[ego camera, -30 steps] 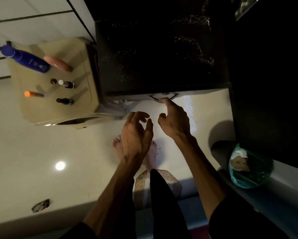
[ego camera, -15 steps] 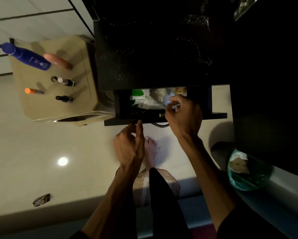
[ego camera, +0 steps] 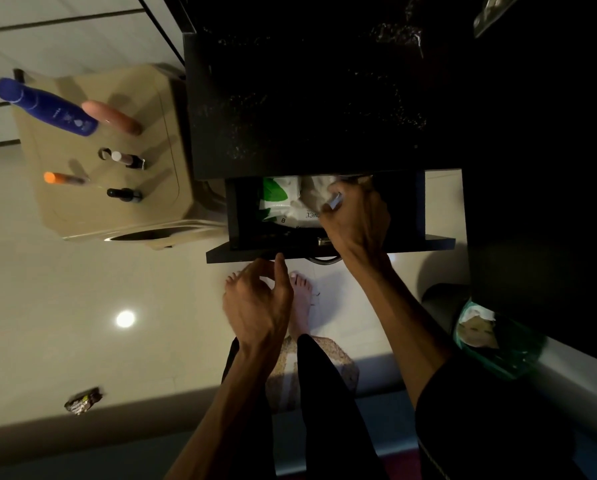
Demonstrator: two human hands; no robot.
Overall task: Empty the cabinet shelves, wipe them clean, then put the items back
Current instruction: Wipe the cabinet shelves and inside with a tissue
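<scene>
Head view: one drawer point(ego camera: 324, 249) pulled out at centre, one white-green packet point(ego camera: 279, 202) inside. Right hand point(ego camera: 356, 220) in drawer, pinching small silvery item point(ego camera: 335, 201). Left hand point(ego camera: 259, 303) below, loosely curled, empty. Five bottles on beige stand point(ego camera: 82, 216), upper left. Glossy tile floor point(ego camera: 65, 306).

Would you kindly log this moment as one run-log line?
drawer: open | right hand: inside, gripping white packet | left hand: free, below drawer front

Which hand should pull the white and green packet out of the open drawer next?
Probably the right hand: it is already inside the drawer, on the packet. The left hand hovers outside, holding nothing.
</scene>
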